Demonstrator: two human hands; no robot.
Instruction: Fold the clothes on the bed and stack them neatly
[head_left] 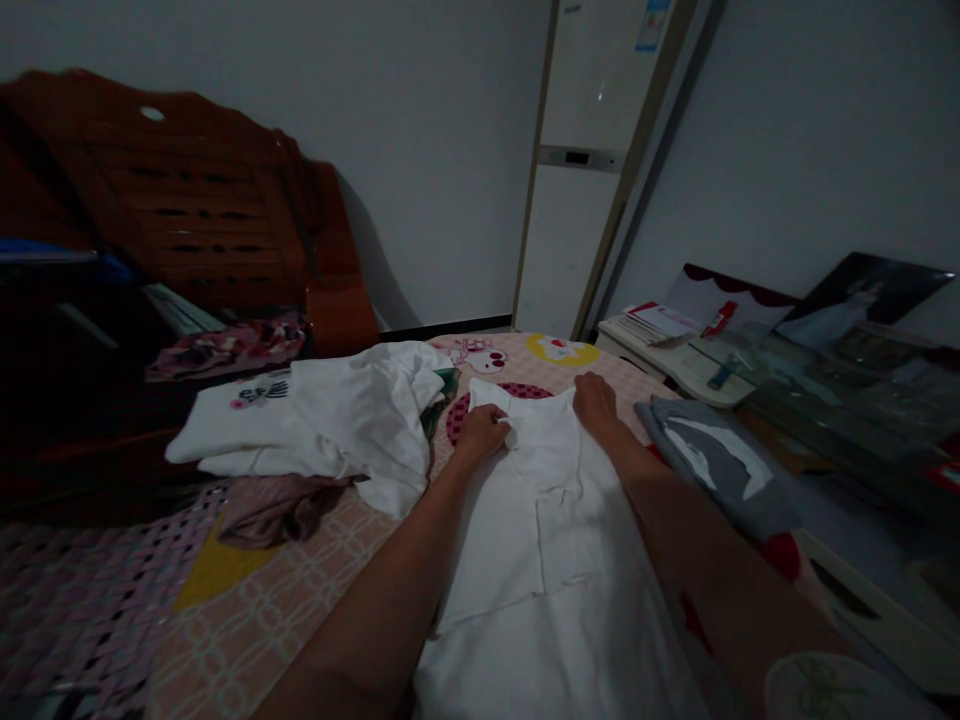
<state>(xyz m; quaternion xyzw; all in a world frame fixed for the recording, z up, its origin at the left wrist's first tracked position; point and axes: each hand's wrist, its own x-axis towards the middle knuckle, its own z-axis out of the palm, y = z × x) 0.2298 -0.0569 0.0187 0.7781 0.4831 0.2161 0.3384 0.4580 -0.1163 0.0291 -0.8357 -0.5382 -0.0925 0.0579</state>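
A white garment (pixel 547 560) with visible seams lies stretched toward me over a round table covered by a pink patterned cloth (pixel 300 590). My left hand (pixel 484 432) pinches the fabric near the far left end, thumb and fingers together. At the far right corner, my right hand (pixel 596 400) has its fingers curled over the garment's edge. To the left of my left arm is a heap of white clothes (pixel 337 415), one piece bearing a dark and pink print. A brownish-pink cloth (pixel 281 510) pokes out under that heap.
A folded grey garment (pixel 712 465) with a white pattern lies right of my right arm. Beyond it stands a glass-topped cabinet (pixel 810 390) with papers (pixel 652 322) and a framed photo (pixel 862 295). A wooden bench (pixel 187 200) is at left; a tall white air conditioner (pixel 566 240) stands behind.
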